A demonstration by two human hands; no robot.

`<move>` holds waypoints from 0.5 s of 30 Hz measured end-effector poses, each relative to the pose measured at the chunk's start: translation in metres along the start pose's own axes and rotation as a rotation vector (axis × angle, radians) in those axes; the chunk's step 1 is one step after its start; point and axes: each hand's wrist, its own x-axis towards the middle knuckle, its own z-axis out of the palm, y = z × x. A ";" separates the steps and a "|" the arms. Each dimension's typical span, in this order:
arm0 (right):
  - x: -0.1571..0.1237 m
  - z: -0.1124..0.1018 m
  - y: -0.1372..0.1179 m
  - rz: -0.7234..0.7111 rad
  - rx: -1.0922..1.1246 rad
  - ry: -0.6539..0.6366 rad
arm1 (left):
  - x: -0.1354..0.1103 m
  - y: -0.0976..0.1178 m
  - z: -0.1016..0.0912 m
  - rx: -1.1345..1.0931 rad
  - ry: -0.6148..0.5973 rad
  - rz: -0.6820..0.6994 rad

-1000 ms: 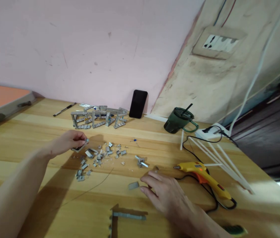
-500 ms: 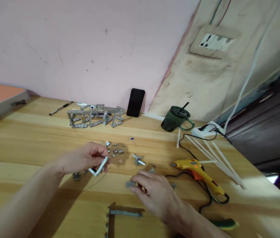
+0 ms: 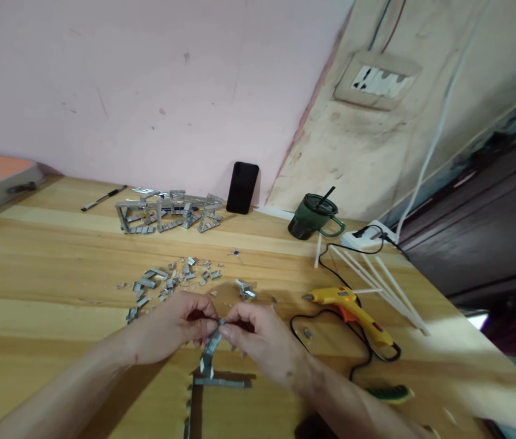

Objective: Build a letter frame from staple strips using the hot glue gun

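Observation:
My left hand (image 3: pixel 171 326) and my right hand (image 3: pixel 258 335) meet in front of me, fingertips pinched together on a small grey metal piece (image 3: pixel 210 350), an angled strip of staples that hangs down between them. Just below it a grey L-shaped staple frame (image 3: pixel 221 383) stands on the wooden table (image 3: pixel 57 268). A scatter of loose staple bits (image 3: pixel 171 280) lies just beyond my hands. Farther back stands a built staple structure (image 3: pixel 166 213).
A yellow glue gun (image 3: pixel 349 305) with a black cord lies right of my hands, beside white glue sticks (image 3: pixel 377 274). A green mug (image 3: pixel 313 219), a black phone (image 3: pixel 242 188) leaning on the wall, a pen (image 3: pixel 102 198) and a power strip (image 3: pixel 368 238) sit at the back.
My left hand carried an angled staple strip from the loose pile toward the middle. My right hand picked a small grey piece off the table and came up to meet it.

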 end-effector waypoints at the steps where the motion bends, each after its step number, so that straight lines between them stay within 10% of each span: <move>1: 0.000 0.001 0.001 0.011 0.046 0.008 | -0.001 -0.001 0.001 -0.015 0.003 0.007; 9: -0.001 0.007 -0.001 0.049 0.381 0.092 | -0.020 -0.011 0.021 -0.325 0.003 -0.085; 15: -0.011 -0.001 0.004 -0.074 0.288 0.073 | -0.024 -0.006 0.029 -0.002 0.236 -0.100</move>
